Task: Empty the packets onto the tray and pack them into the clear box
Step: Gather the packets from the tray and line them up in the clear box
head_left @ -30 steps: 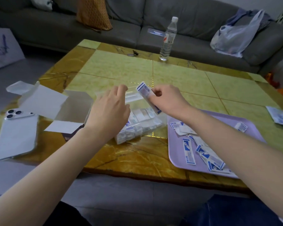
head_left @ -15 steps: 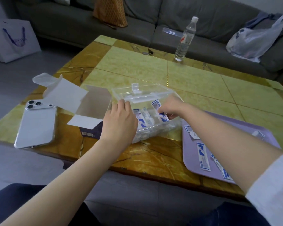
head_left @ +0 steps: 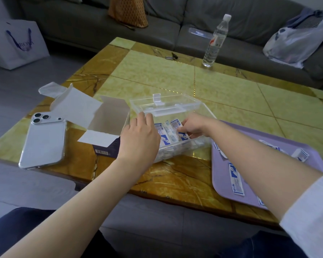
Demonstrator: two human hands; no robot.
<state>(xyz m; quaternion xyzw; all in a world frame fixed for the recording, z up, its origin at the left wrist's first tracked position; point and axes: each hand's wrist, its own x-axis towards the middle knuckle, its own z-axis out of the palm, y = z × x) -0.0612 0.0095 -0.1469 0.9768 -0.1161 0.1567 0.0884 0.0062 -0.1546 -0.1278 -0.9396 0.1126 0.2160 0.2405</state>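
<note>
The fingers (head_left: 185, 122) of the right hand (head_left: 194, 125) pinched one blue-and-white packet (head_left: 176, 123) inside the clear box (head_left: 168, 103), standing it on edge against the other upright packets (head_left: 165, 135) there. The fingers (head_left: 143, 118) of the left hand (head_left: 140, 140) lay loosely bent over the box's left wall. The thumb was hidden, so I cannot tell whether that hand clasped the wall or only rested on it.

A grey sofa (head_left: 82, 21) ran along the far side, with an orange cushion (head_left: 128, 12) and a filled plastic bag (head_left: 295, 41) on it. A white paper bag (head_left: 17, 43) stood on the floor at the left. The yellow and amber stone tabletop (head_left: 157, 75) carried everything else.

At the right edge lay the purple tray (head_left: 250, 192), with loose packets (head_left: 235, 180) scattered on it. The right forearm crossed above it and hid some of them.

The clear box sat near the front middle with its lid swung open toward the sofa. The left hand covered its near left corner. An opened cardboard carton (head_left: 108, 116) stood just beside that side, flaps spread. A silver phone (head_left: 43, 140) lay face down left of the carton.

A water bottle (head_left: 215, 41) stood upright at the far edge, well apart from the box, with a small dark object (head_left: 171, 56) near it, too small to identify.
</note>
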